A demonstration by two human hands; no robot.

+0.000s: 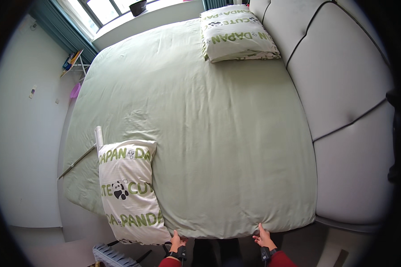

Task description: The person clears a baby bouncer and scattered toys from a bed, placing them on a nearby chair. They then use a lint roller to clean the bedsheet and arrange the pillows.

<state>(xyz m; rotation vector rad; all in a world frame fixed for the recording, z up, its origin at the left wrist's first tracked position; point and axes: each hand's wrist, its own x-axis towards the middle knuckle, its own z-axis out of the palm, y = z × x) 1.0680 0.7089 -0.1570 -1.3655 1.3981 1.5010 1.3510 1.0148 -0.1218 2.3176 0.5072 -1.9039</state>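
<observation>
A pale green fitted sheet point(214, 133) covers the mattress in front of me. My left hand point(177, 241) is at the near edge of the sheet, beside the lower corner of a panda-print pillow point(130, 197). Farther right, my right hand point(263, 236) touches the same edge, its thumb on top and its fingers at the mattress side. Small creases run from the sheet by that thumb. Whether either hand grips the cloth is not plain. Folded panda-print bedding point(239, 36) lies at the far right, against the headboard.
The grey padded headboard point(351, 133) runs along the right. Left of the pillow are a white roll point(99, 135) and a thin rod point(77, 162). A light-blue ribbed item point(112, 257) stands low at the near left. A pink basin point(75, 90) is by the left wall.
</observation>
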